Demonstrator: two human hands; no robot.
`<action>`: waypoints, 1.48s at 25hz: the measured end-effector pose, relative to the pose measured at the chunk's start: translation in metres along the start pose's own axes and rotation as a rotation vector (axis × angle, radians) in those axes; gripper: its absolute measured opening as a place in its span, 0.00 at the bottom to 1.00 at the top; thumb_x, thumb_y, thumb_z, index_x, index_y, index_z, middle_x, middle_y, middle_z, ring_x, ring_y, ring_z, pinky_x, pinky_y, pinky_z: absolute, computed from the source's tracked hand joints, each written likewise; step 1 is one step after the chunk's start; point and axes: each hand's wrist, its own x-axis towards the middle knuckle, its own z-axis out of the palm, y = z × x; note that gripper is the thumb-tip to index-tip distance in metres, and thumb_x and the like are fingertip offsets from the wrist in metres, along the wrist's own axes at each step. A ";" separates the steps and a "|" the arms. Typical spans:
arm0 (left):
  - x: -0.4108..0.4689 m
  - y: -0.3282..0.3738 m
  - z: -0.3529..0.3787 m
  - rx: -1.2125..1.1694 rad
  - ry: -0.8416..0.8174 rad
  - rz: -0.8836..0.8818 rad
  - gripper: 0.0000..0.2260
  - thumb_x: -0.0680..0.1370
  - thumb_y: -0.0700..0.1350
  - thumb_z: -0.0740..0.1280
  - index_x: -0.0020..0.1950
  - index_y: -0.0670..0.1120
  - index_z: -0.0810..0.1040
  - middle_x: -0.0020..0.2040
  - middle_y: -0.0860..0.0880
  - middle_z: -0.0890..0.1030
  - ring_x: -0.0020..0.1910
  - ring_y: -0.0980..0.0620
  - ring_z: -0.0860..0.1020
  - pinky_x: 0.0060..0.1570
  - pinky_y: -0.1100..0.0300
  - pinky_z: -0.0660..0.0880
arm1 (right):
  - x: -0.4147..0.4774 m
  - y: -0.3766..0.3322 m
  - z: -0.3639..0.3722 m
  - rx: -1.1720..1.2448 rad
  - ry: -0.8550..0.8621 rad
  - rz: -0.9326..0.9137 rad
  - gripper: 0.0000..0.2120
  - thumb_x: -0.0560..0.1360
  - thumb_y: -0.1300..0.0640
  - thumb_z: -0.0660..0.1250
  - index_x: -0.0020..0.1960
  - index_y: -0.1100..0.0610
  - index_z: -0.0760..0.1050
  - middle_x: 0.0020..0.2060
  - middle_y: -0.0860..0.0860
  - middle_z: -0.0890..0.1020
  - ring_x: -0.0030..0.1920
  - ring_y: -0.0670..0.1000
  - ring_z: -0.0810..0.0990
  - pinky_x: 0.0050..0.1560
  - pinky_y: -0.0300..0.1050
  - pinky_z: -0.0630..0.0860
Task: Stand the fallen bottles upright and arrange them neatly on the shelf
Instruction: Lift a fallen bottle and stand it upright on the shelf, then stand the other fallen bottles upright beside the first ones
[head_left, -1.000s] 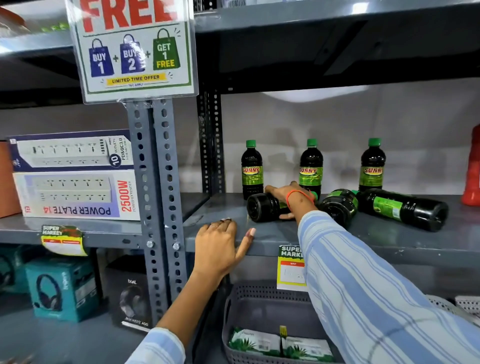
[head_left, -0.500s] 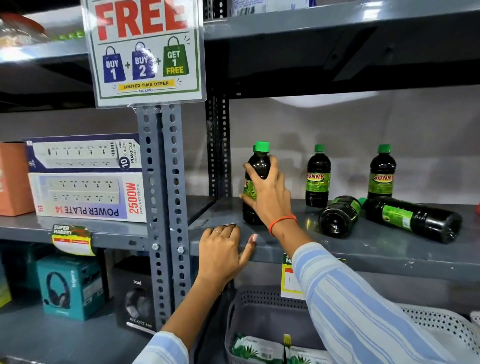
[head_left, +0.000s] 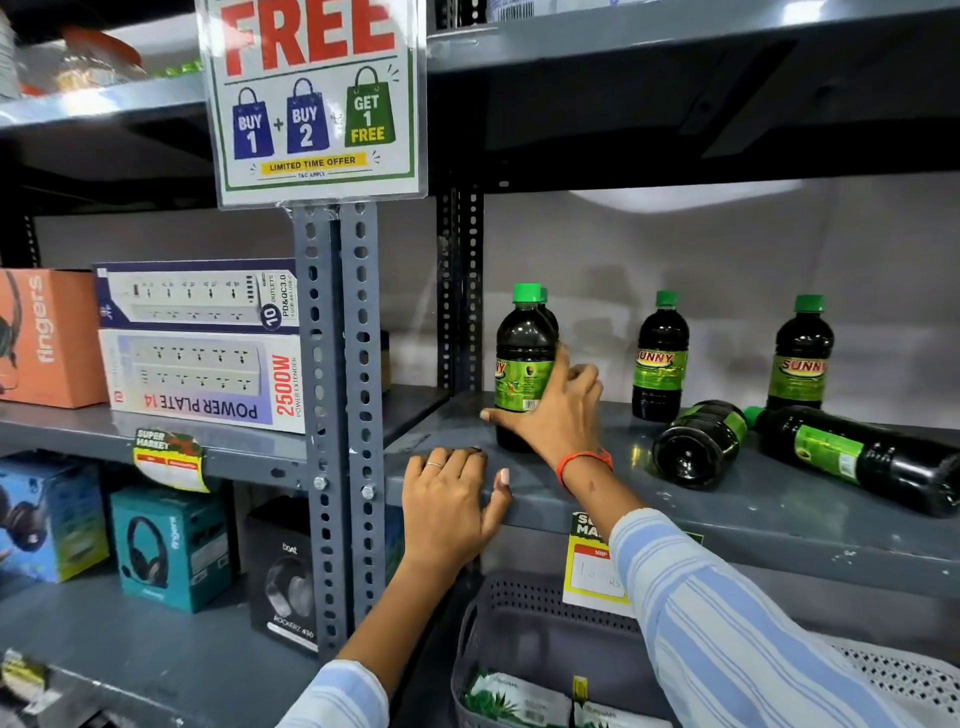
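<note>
Dark bottles with green caps and green "SUNNY" labels sit on the grey metal shelf (head_left: 779, 525). My right hand (head_left: 558, 415) wraps the lower part of an upright bottle (head_left: 522, 353) at the shelf's left end, thumb in front and fingers on its right side. Another upright bottle (head_left: 544, 296) is mostly hidden right behind it. Two more bottles stand at the back: one in the middle (head_left: 661, 358) and one to the right (head_left: 802, 358). Two bottles lie fallen: one (head_left: 698, 447) with its base towards me, another (head_left: 862, 462) on its side to the right. My left hand (head_left: 449, 506) rests flat on the shelf's front edge.
A slotted grey post (head_left: 337, 415) carrying an offer sign (head_left: 311, 98) stands left of the bottles. Power strip boxes (head_left: 202, 343) fill the neighbouring shelf. A price tag (head_left: 592, 569) hangs from the shelf edge. Below it sits a grey perforated basket (head_left: 519, 623), and headphone boxes (head_left: 171, 551) stand lower left.
My right hand took the fallen left bottle, raised it and set it upright at the shelf's left end. My left hand stayed on the shelf edge.
</note>
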 end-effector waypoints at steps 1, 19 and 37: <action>-0.001 0.000 0.000 -0.005 0.009 -0.005 0.20 0.76 0.54 0.55 0.42 0.42 0.80 0.39 0.46 0.83 0.36 0.44 0.77 0.38 0.52 0.63 | 0.001 0.002 0.004 0.060 -0.068 0.026 0.59 0.56 0.37 0.77 0.76 0.56 0.50 0.62 0.63 0.67 0.62 0.64 0.68 0.61 0.56 0.70; -0.002 0.000 -0.001 -0.026 0.030 0.003 0.19 0.76 0.53 0.54 0.42 0.42 0.79 0.42 0.46 0.83 0.37 0.44 0.76 0.38 0.53 0.62 | 0.000 0.007 0.006 0.499 -0.387 0.120 0.32 0.60 0.54 0.78 0.61 0.56 0.72 0.55 0.55 0.82 0.56 0.55 0.80 0.61 0.55 0.76; 0.010 0.093 -0.006 -0.101 -0.190 0.048 0.28 0.79 0.62 0.45 0.43 0.47 0.79 0.41 0.49 0.84 0.42 0.47 0.80 0.39 0.55 0.71 | 0.016 0.086 -0.151 -0.345 -0.276 0.261 0.26 0.71 0.41 0.67 0.54 0.63 0.75 0.54 0.64 0.79 0.54 0.64 0.79 0.53 0.53 0.76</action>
